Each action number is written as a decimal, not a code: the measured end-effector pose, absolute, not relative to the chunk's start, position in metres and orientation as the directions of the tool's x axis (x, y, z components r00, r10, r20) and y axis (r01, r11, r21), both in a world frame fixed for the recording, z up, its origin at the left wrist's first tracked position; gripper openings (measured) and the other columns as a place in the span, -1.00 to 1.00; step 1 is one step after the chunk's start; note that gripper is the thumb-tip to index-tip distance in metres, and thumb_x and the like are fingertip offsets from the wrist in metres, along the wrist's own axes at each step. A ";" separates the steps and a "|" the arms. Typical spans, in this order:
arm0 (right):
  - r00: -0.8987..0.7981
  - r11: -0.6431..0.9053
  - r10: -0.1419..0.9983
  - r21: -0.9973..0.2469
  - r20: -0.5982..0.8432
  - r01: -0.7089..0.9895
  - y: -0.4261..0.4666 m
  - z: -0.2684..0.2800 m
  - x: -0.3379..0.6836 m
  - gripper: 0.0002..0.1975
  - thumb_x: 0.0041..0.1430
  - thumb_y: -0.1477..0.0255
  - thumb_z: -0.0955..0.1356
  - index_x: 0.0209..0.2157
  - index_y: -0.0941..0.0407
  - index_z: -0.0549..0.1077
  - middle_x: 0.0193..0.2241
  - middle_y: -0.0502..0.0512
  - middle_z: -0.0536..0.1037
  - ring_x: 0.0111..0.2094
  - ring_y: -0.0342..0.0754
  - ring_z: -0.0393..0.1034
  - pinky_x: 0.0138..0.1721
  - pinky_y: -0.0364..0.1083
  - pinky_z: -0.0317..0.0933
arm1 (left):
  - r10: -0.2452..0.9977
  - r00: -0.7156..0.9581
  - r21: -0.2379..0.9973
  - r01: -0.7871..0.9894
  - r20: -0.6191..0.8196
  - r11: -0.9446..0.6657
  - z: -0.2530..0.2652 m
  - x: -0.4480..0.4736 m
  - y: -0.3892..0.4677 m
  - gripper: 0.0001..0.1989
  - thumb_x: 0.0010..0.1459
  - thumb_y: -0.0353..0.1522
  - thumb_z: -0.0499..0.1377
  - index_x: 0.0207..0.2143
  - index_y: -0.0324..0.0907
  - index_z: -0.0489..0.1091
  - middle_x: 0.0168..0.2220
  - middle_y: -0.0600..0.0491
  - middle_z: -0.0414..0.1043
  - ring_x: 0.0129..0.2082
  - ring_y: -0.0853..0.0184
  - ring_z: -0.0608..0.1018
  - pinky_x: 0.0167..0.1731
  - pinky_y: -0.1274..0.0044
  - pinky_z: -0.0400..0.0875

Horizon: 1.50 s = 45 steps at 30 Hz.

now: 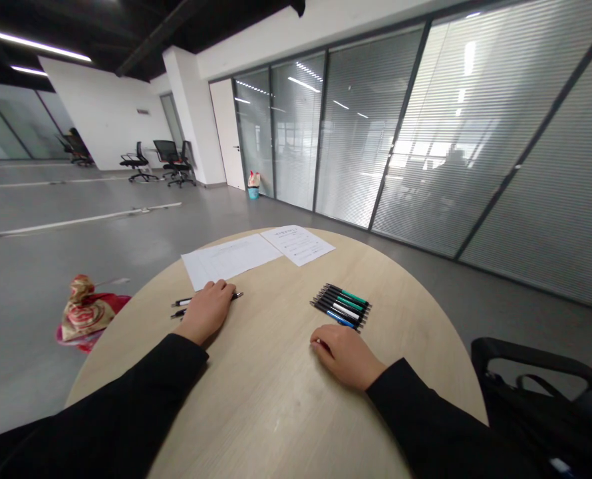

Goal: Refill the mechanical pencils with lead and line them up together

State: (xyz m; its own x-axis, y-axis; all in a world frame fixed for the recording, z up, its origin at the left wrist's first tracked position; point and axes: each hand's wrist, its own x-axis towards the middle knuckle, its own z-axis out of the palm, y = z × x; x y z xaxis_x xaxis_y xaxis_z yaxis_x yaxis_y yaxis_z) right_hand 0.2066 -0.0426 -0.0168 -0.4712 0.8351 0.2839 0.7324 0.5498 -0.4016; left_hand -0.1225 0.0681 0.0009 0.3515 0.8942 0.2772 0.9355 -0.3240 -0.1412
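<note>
My left hand (210, 309) is palm down on the round table, its fingers curled over a pen whose tip (238, 295) pokes out to the right. Out on the left side of that hand show a white-and-black pen end (181, 303) and a dark pen end (178, 315); the middle stretches are hidden. My right hand (346, 356) rests on the tabletop with its fingers curled in and nothing visible in them. Just beyond it lies a tight row of several click pens (342, 307), black with green, white and blue barrels, side by side and slanted.
Two printed paper sheets lie at the far side of the wooden round table (276, 412): a left sheet (231, 258) and a right sheet (300, 244). A red-and-gold bag (89, 313) is at the left. A black chair (535, 359) stands close on the right.
</note>
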 end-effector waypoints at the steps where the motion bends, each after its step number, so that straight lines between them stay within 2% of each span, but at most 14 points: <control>1: -0.471 0.548 0.836 -0.399 0.280 0.735 -0.042 -0.017 0.206 -0.83 0.29 0.50 0.26 -0.29 0.13 0.50 -0.32 0.11 0.58 -0.24 -0.04 0.45 -0.18 -0.11 0.22 | 0.900 0.337 -0.138 0.941 0.275 -0.310 0.001 -0.122 0.068 -0.70 0.31 -0.44 -0.06 -0.15 -0.24 0.46 -0.19 -0.18 0.45 -0.23 0.10 0.43 -0.24 0.37 0.30; 9: -0.477 0.551 0.834 -0.391 0.276 0.737 -0.042 -0.018 0.206 -0.83 0.29 0.51 0.26 -0.30 0.14 0.50 -0.31 0.11 0.58 -0.22 -0.05 0.45 -0.15 -0.11 0.22 | 0.895 0.275 -0.042 0.960 0.350 -0.278 -0.005 -0.126 0.073 -0.68 0.32 -0.31 -0.03 -0.18 -0.25 0.49 -0.21 -0.17 0.41 -0.22 0.11 0.43 -0.13 0.33 0.32; 14: -0.465 0.541 0.841 -0.386 0.277 0.747 -0.043 -0.016 0.205 -0.83 0.29 0.52 0.27 -0.31 0.14 0.50 -0.32 0.10 0.58 -0.23 -0.05 0.45 -0.16 -0.11 0.23 | 0.898 0.231 0.058 0.961 0.376 -0.272 -0.008 -0.128 0.075 -0.72 0.28 -0.34 -0.02 -0.24 -0.23 0.47 -0.24 -0.14 0.43 -0.23 0.12 0.45 -0.17 0.34 0.35; 17: -0.469 0.547 0.836 -0.379 0.285 0.746 -0.042 -0.017 0.205 -0.83 0.29 0.52 0.27 -0.31 0.14 0.49 -0.33 0.10 0.57 -0.24 -0.05 0.45 -0.17 -0.11 0.23 | 0.882 0.275 0.019 0.952 0.382 -0.305 0.000 -0.122 0.067 -0.71 0.31 -0.35 -0.04 -0.27 -0.22 0.46 -0.27 -0.14 0.42 -0.26 0.12 0.44 -0.22 0.34 0.34; 21: -0.470 0.564 0.824 -0.383 0.316 0.731 -0.043 -0.023 0.204 -0.82 0.29 0.54 0.25 -0.31 0.15 0.48 -0.33 0.11 0.56 -0.25 -0.05 0.45 -0.17 -0.10 0.24 | 0.801 0.394 -0.127 0.917 0.450 -0.379 0.020 -0.112 0.053 -0.73 0.30 -0.47 -0.06 -0.29 -0.23 0.44 -0.27 -0.16 0.40 -0.24 0.10 0.40 -0.21 0.32 0.31; 27: -0.469 0.590 0.805 -0.415 0.363 0.693 -0.041 -0.017 0.194 -0.85 0.27 0.55 0.27 -0.27 0.14 0.48 -0.30 0.11 0.51 -0.21 -0.04 0.41 -0.13 -0.08 0.26 | 0.620 0.601 -0.113 0.758 0.505 -0.643 0.039 -0.086 0.031 -0.75 0.32 -0.49 -0.05 -0.18 -0.22 0.43 -0.19 -0.14 0.42 -0.20 0.12 0.40 -0.17 0.32 0.33; 30: -0.435 0.582 0.812 -0.468 0.390 0.665 -0.034 -0.004 0.181 -0.79 0.24 0.55 0.29 -0.10 0.11 0.46 -0.18 0.13 0.47 -0.12 -0.02 0.37 -0.04 -0.05 0.27 | 0.576 0.620 -0.001 0.682 0.533 -0.732 0.042 -0.068 0.011 -0.75 0.36 -0.47 -0.07 -0.13 -0.20 0.40 -0.18 -0.09 0.40 -0.21 0.20 0.42 -0.21 0.40 0.35; 34: -0.397 0.606 0.788 -0.478 0.471 0.636 -0.023 0.008 0.159 -0.42 0.19 0.48 0.37 0.23 0.15 0.22 0.08 0.28 0.31 0.11 0.09 0.21 0.17 0.07 0.14 | 0.536 0.586 0.188 0.549 0.608 -0.814 0.044 -0.048 -0.017 -0.84 0.36 -0.42 0.00 -0.12 -0.16 0.35 -0.18 -0.03 0.39 -0.23 0.29 0.44 -0.22 0.48 0.37; 36: -0.402 0.638 0.755 -0.437 0.518 0.635 -0.020 0.008 0.151 -0.43 0.21 0.45 0.37 0.23 0.15 0.21 0.17 0.32 0.24 0.19 0.14 0.12 0.21 0.13 0.06 | 0.547 0.517 0.304 0.482 0.659 -0.822 0.043 -0.042 -0.024 -0.88 0.36 -0.43 0.00 -0.19 -0.15 0.33 -0.25 0.00 0.38 -0.28 0.32 0.44 -0.25 0.50 0.37; 37: -0.424 0.656 0.740 -0.423 0.522 0.625 -0.019 0.008 0.149 -0.50 0.23 0.45 0.35 0.19 0.13 0.27 0.17 0.30 0.27 0.19 0.13 0.13 0.20 0.12 0.07 | 0.580 0.473 0.361 0.477 0.663 -0.801 0.041 -0.040 -0.026 -0.89 0.36 -0.40 0.01 -0.24 -0.15 0.32 -0.31 0.02 0.37 -0.33 0.33 0.43 -0.29 0.51 0.36; 39: -0.487 0.674 0.733 -0.413 0.474 0.612 -0.019 0.005 0.150 -0.77 0.30 0.46 0.30 -0.02 0.12 0.42 0.01 0.23 0.45 0.05 0.06 0.29 0.08 0.02 0.16 | 0.667 0.397 0.470 0.488 0.630 -0.735 0.037 -0.039 -0.025 -0.85 0.35 -0.33 0.03 -0.32 -0.14 0.29 -0.41 0.07 0.34 -0.44 0.35 0.38 -0.39 0.53 0.33; 40: -0.517 0.664 0.746 -0.413 0.421 0.623 -0.019 0.003 0.151 -0.86 0.33 0.45 0.27 -0.15 0.12 0.46 -0.15 0.17 0.53 -0.08 0.02 0.38 -0.04 -0.04 0.21 | 0.716 0.373 0.523 0.499 0.591 -0.691 0.036 -0.039 -0.023 -0.83 0.34 -0.29 0.04 -0.33 -0.13 0.28 -0.45 0.09 0.33 -0.47 0.36 0.37 -0.42 0.53 0.31; 42: -0.521 0.604 0.797 -0.388 0.307 0.696 -0.018 0.002 0.157 -0.78 0.39 0.38 0.23 -0.28 0.13 0.45 -0.36 0.12 0.56 -0.29 -0.02 0.44 -0.26 -0.11 0.18 | 0.790 0.369 0.610 0.503 0.489 -0.612 0.035 -0.041 -0.019 -0.80 0.32 -0.24 0.05 -0.35 -0.13 0.26 -0.49 0.12 0.33 -0.51 0.37 0.35 -0.47 0.54 0.27; 45: -0.502 0.551 0.834 -0.307 0.229 0.776 -0.018 0.002 0.166 -0.75 0.39 0.30 0.24 -0.30 0.12 0.46 -0.41 0.11 0.59 -0.36 -0.05 0.47 -0.37 -0.14 0.08 | 0.825 0.462 0.712 0.455 0.325 -0.535 0.035 -0.045 -0.013 -0.80 0.31 -0.23 0.07 -0.34 -0.13 0.29 -0.52 0.14 0.34 -0.52 0.37 0.37 -0.49 0.56 0.22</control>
State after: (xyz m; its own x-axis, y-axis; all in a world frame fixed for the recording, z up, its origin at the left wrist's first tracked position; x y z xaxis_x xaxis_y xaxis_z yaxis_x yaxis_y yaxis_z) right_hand 0.1658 -0.0180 0.0022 -0.5021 0.8340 0.2288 0.7759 0.5513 -0.3067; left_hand -0.0446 -0.0131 0.0350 0.4624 0.8249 0.3251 0.4546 -0.5354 0.7118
